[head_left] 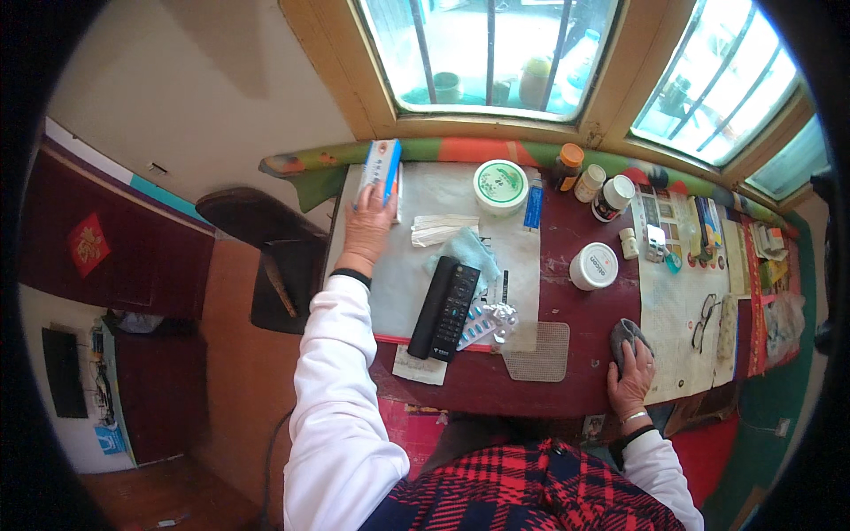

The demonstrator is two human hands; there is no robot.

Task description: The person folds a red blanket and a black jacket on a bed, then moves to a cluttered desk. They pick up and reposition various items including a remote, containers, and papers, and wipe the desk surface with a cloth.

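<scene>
My left hand reaches to the far left of the table, its fingers over the near end of a blue and white cardboard box. The hand hides part of that box, and its grip is only partly visible. At the table's near right edge, my right hand has its fingers closed over a bunched dark grey cloth. Nearer the middle, a black remote control lies partly on a light blue cloth. Beside the remote are silver blister packs of pills.
A round white tub with green lid, a blue tube box, several bottles and a white jar stand on the table. Eyeglasses lie on paper at right. A dark chair stands left; barred windows are behind.
</scene>
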